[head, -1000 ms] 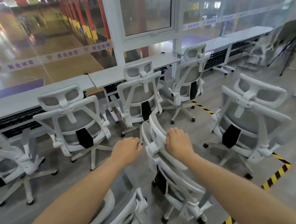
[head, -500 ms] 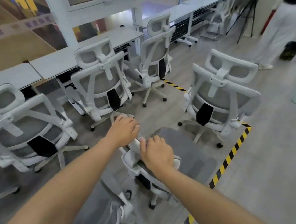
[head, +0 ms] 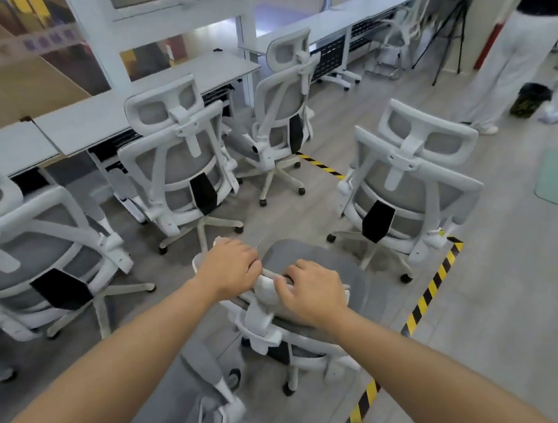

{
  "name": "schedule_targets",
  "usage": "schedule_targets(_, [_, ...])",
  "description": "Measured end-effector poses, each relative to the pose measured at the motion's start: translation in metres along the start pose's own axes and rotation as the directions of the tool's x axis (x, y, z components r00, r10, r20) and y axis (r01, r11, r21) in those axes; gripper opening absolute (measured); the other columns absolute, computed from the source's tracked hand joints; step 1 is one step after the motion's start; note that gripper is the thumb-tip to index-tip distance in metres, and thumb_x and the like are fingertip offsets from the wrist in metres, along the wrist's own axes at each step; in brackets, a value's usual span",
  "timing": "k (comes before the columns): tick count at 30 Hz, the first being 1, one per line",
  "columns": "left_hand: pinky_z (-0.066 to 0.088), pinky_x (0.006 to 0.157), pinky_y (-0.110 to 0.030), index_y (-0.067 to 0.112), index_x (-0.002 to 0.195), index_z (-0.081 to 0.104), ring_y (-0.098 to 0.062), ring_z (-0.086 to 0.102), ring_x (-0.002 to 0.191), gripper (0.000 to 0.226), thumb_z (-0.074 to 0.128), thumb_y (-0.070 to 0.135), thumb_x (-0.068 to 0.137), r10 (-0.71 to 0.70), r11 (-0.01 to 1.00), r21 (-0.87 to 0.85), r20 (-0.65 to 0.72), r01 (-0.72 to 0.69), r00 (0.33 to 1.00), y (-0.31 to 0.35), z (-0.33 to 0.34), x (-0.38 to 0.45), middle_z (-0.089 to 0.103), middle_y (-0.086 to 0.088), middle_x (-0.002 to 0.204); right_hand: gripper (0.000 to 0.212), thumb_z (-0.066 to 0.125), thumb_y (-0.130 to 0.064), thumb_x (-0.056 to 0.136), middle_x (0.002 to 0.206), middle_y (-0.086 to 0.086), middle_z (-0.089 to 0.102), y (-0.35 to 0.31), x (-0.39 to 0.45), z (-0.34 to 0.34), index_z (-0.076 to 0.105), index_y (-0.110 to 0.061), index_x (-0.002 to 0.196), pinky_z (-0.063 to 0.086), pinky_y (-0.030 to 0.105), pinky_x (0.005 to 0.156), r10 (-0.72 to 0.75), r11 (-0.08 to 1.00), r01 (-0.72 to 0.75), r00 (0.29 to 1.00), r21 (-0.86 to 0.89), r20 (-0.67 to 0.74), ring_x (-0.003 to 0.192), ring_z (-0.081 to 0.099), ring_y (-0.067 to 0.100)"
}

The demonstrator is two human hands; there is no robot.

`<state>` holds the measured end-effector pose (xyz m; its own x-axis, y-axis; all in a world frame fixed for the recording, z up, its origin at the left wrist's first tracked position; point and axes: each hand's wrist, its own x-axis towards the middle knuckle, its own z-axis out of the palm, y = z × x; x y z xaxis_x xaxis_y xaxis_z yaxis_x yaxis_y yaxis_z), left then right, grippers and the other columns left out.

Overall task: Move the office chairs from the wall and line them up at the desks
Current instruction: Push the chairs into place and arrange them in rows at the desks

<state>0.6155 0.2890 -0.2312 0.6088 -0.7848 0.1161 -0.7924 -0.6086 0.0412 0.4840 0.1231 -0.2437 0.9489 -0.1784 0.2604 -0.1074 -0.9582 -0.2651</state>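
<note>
The chair I'm moving (head: 300,298) sits right under me, its seat pointing out toward the gap between the desk row and the striped floor tape (head: 430,285). My left hand (head: 230,268) is curled over the left end of its headrest and my right hand (head: 308,289) is clamped over the right end, fingers wrapped round the white rim, so both hands are closed on the same chair, close together with only the headrest's middle showing between them.

A second ago I saw this chair nearly edge-on, its back standing as a thin upright in front of me; now I look down on its seat cushion, so it has swung round and I have stepped in over it. I judge that it now faces the desks and can be rolled forward.

Ahead, three chairs already stand along the front edge of the desks (head: 155,97): the left chair (head: 33,244), the middle chair (head: 179,159) and the far chair (head: 285,107). A loose chair (head: 412,183) stands to my right, just inside the tape corner, not yet at a desk. Another seat (head: 195,409) crowds my left forearm. A person in pale trousers (head: 509,59) stands by the right wall.
</note>
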Motion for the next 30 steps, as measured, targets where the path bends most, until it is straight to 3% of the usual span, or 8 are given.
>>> schedule_targets(8, [0.038,0.067,-0.034,0.021,0.066,0.052,-0.02,0.046,0.061,0.037,0.03,0.033,0.094,-0.16,0.987,0.002,-0.147,0.162,0.976,0.049,0.009,0.016,0.057,0.004,0.064,0.051,0.03,-0.058,0.097,0.073,-0.009,0.053,0.088,0.055,-0.011,0.064,-0.027,0.077,0.031,0.029,0.054,-0.257,0.966,0.258,0.962,-0.006,0.09,0.076,0.059,0.012])
schedule_targets(13, [0.04,0.062,-0.035,0.019,0.063,0.052,-0.021,0.047,0.056,0.039,0.034,0.031,0.095,-0.393,0.905,0.059,-0.268,0.422,0.88,0.091,0.023,0.052,0.056,0.002,0.06,0.053,0.028,-0.059,0.096,0.076,-0.011,0.051,0.14,0.106,-0.013,0.064,-0.025,0.078,0.031,0.029,0.051,-0.417,0.909,0.414,0.895,0.053,0.159,0.065,0.048,0.011])
schedule_targets(16, [0.041,0.064,-0.034,0.018,0.063,0.055,-0.021,0.05,0.058,0.041,0.033,0.032,0.095,-0.471,0.862,0.055,-0.274,0.503,0.838,0.114,0.021,0.073,0.056,0.002,0.06,0.06,0.022,-0.059,0.094,0.061,-0.005,0.056,0.162,0.132,-0.018,0.056,-0.02,0.063,0.038,0.03,0.049,-0.425,0.901,0.432,0.856,0.045,0.295,0.057,0.054,0.017])
schedule_targets(20, [0.036,0.066,-0.033,0.019,0.069,0.055,-0.021,0.051,0.063,0.042,0.031,0.037,0.097,-0.541,0.817,0.073,-0.241,0.571,0.805,0.132,0.017,0.091,0.059,0.002,0.064,0.054,0.03,-0.047,0.099,0.053,-0.002,0.051,0.181,0.159,-0.029,0.047,-0.018,0.056,0.037,0.032,0.05,-0.464,0.873,0.486,0.798,0.046,0.385,0.05,0.048,0.019])
schedule_targets(23, [0.031,0.061,-0.031,0.018,0.068,0.056,-0.022,0.051,0.06,0.04,0.034,0.038,0.096,-0.593,0.772,0.071,-0.276,0.631,0.757,0.146,0.023,0.1,0.058,0.002,0.062,0.049,0.032,-0.041,0.098,0.053,-0.002,0.049,0.194,0.166,-0.032,0.05,-0.018,0.059,0.03,0.031,0.054,-0.497,0.853,0.52,0.777,0.052,0.387,0.05,0.045,0.02])
schedule_targets(27, [0.022,0.058,-0.031,0.018,0.063,0.053,-0.022,0.045,0.054,0.038,0.038,0.035,0.093,-0.584,0.77,0.08,-0.311,0.633,0.749,0.154,0.032,0.111,0.053,0.001,0.056,0.046,0.036,-0.038,0.095,0.048,-0.002,0.043,0.207,0.169,-0.033,0.046,-0.017,0.055,0.02,0.03,0.047,-0.513,0.843,0.535,0.78,0.043,0.359,0.044,0.035,0.013])
schedule_targets(30, [0.019,0.057,-0.03,0.017,0.061,0.053,-0.021,0.043,0.052,0.038,0.041,0.034,0.092,-0.583,0.761,0.078,-0.354,0.644,0.731,0.163,0.037,0.116,0.051,0.001,0.053,0.046,0.024,-0.043,0.087,0.047,0.0,0.044,0.218,0.17,-0.029,0.042,-0.016,0.054,0.019,0.03,0.047,-0.513,0.847,0.529,0.787,0.052,0.344,0.044,0.036,0.016])
